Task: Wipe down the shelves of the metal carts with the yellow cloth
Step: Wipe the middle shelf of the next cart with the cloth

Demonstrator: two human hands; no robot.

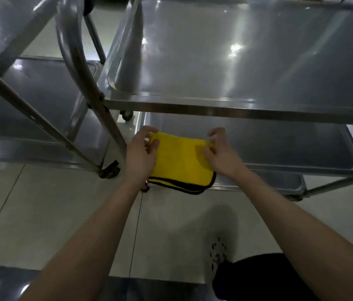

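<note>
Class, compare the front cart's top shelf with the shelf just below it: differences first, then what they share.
The top shelf is brightly lit, with glare spots; the shelf below it lies in shadow. No hand is at the top shelf; at the lower one's left corner the left hand and right hand hold the folded yellow cloth. Both are metal trays with raised rims.

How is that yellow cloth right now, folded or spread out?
Folded: the yellow cloth shows stacked black-trimmed layers along its near edge. The left hand and right hand pinch its far corners.
</note>
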